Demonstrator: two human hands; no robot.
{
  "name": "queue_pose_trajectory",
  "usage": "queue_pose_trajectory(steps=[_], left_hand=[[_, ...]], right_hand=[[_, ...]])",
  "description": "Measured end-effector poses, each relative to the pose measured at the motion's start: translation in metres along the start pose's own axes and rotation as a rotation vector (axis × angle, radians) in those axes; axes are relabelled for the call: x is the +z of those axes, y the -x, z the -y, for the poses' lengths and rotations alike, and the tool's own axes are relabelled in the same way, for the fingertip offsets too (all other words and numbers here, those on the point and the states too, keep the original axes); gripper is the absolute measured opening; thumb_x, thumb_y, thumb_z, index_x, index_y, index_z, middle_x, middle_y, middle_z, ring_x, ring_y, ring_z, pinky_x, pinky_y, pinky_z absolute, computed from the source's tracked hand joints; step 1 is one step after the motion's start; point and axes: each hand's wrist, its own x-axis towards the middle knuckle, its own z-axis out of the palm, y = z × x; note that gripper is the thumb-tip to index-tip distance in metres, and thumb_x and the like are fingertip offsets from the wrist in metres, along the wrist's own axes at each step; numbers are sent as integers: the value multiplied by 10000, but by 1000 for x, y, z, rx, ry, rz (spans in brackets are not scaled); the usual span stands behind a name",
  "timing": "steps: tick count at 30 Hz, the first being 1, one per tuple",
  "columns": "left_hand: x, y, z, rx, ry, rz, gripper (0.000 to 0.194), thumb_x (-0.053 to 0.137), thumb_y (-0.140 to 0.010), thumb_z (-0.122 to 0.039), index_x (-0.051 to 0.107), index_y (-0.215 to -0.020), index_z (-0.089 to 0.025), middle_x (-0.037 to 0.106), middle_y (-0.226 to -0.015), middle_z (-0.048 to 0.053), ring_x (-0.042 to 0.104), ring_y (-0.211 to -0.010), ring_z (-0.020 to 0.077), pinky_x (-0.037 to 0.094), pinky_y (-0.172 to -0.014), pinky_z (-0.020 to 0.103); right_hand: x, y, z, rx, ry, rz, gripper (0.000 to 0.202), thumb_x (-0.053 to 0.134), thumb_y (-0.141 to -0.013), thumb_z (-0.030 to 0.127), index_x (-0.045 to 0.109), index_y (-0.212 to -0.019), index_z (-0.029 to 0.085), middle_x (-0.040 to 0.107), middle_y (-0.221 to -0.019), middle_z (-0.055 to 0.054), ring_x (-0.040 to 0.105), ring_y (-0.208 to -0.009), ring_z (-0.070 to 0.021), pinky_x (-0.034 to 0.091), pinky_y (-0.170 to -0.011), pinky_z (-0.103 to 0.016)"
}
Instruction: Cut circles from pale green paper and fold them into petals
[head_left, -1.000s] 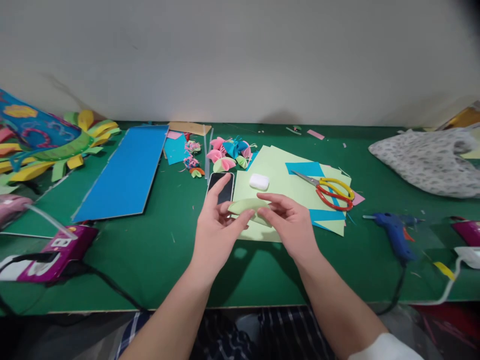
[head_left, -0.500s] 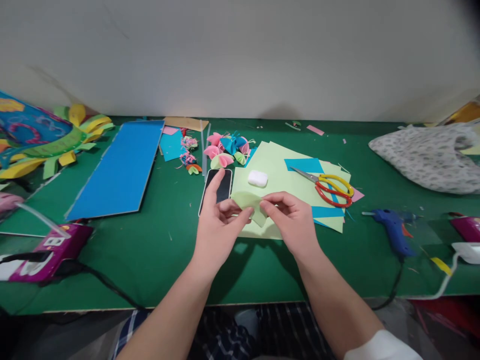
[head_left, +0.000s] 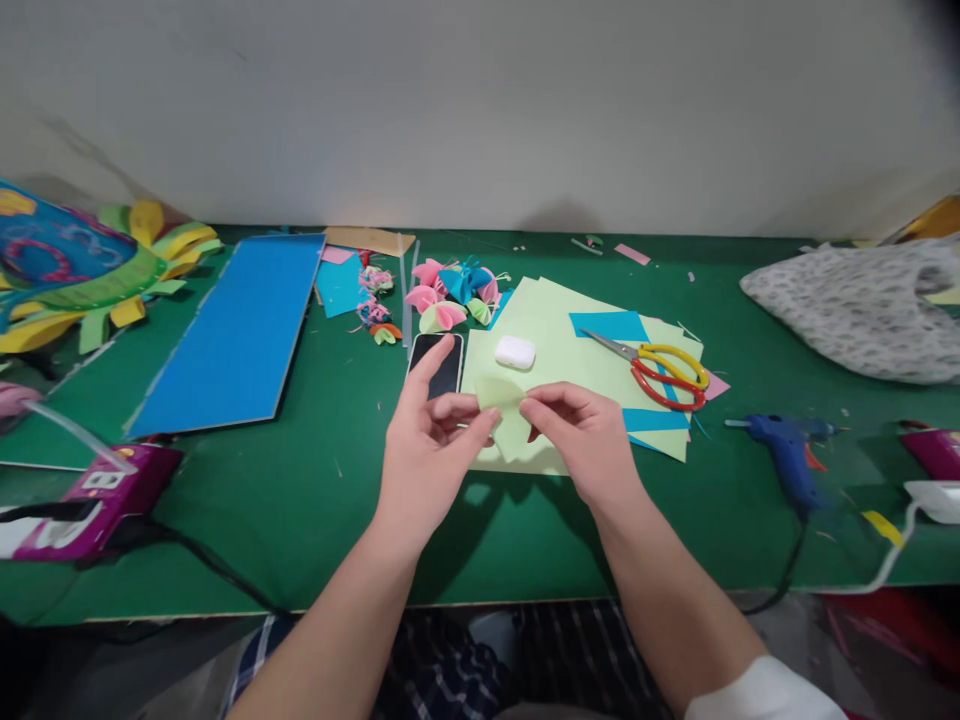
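Observation:
A small piece of pale green paper (head_left: 509,425) is held up between both hands, above the larger green sheets (head_left: 555,370). My left hand (head_left: 431,450) pinches its left side between thumb and fingers, the index finger raised over the phone (head_left: 442,366). On the other side my right hand (head_left: 581,435) pinches the paper's right edge with thumb and forefinger. A small white case (head_left: 515,352) lies on the sheets just beyond the fingers. Scissors (head_left: 667,376) with one yellow and one red handle rest on the sheets to the right.
Pink, blue and green paper flowers (head_left: 454,292) lie behind the phone. A blue board (head_left: 232,335) and a purple power strip (head_left: 101,500) are at the left. To the right are a blue glue gun (head_left: 784,455) and a patterned cloth (head_left: 862,310). A wall (head_left: 480,120) rises behind.
The green paper has turned between my fingers, and now shows a broader face. My left hand has shifted slightly left and its grip has moved a little. The view has tilted slightly.

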Motion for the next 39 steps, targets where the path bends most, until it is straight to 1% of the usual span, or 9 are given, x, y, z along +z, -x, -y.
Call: queue_pose_trajectory(steps=[5, 9, 11, 15, 17, 24, 31, 36, 39], left_hand=[[1, -2, 0, -34, 2, -29, 741, 805, -736, -236, 492, -1407, -272, 645, -681, -56, 618, -585, 102, 582, -596, 215], [1, -1, -3, -52, 15, -36, 731, 801, -728, -228, 500, -1394, -250, 634, -659, -61, 603, -557, 101, 571, -554, 204], [2, -1, -3, -32, 0, -33, 724, 801, -735, -242, 502, -1394, -250, 654, -679, -48, 616, -566, 110, 571, -554, 212], [1, 0, -1, 19, -80, -32, 709, 792, -757, -246, 500, -1402, -265, 668, -708, -37, 636, -589, 122, 572, -573, 228], [0, 0, 0, 27, -98, -29, 702, 789, -762, -239, 501, -1402, -262, 656, -697, -43, 628, -591, 117, 571, -576, 224], [0, 0, 1, 37, -110, -44, 692, 788, -761, -249, 515, -1396, -257, 631, -676, -52, 609, -585, 107, 573, -581, 217], [0, -1, 1, -22, -86, -28, 590, 799, -744, -254, 607, -1302, -244, 687, -732, -26, 630, -604, 110, 595, -588, 220], [0, -1, 1, -37, -79, -27, 564, 796, -745, -247, 623, -1282, -239, 711, -760, -14, 630, -575, 105, 600, -585, 227], [0, -1, 1, -38, -84, -31, 551, 794, -743, -253, 629, -1268, -227, 712, -764, -7, 639, -569, 112, 600, -579, 239]], right_hand=[[-3, -3, -3, 34, -32, 34, 94, 793, -729, 282, 763, -719, 194, 707, -615, 26, 619, -503, -98, 569, -530, -224], [-8, -6, -4, 83, -126, 97, 171, 734, -811, 366, 801, -825, 210, 726, -664, 10, 648, -559, -104, 590, -575, -239], [-9, -6, -4, 91, -150, 112, 202, 715, -828, 393, 806, -838, 214, 735, -682, 2, 660, -579, -107, 594, -588, -244], [-7, -6, -3, 70, -100, 114, 96, 803, -730, 302, 798, -768, 214, 748, -693, 7, 646, -563, -106, 582, -566, -237], [-6, -5, -3, 51, -58, 104, 63, 814, -712, 264, 793, -747, 216, 739, -669, 18, 630, -540, -99, 570, -554, -228], [-7, -5, -5, 28, 58, 81, 94, 773, -745, 296, 789, -751, 204, 728, -657, 6, 641, -552, -125, 574, -583, -268], [-7, -6, -4, 36, 79, 95, 100, 754, -766, 295, 790, -759, 201, 716, -641, 11, 640, -567, -124, 569, -593, -262], [-9, -6, -4, 36, 91, 114, 111, 746, -782, 304, 789, -770, 203, 718, -653, 11, 645, -585, -127, 575, -613, -270], [-10, -6, -3, 43, 58, 126, 137, 739, -792, 327, 791, -818, 203, 737, -704, 2, 655, -604, -127, 589, -626, -277]])
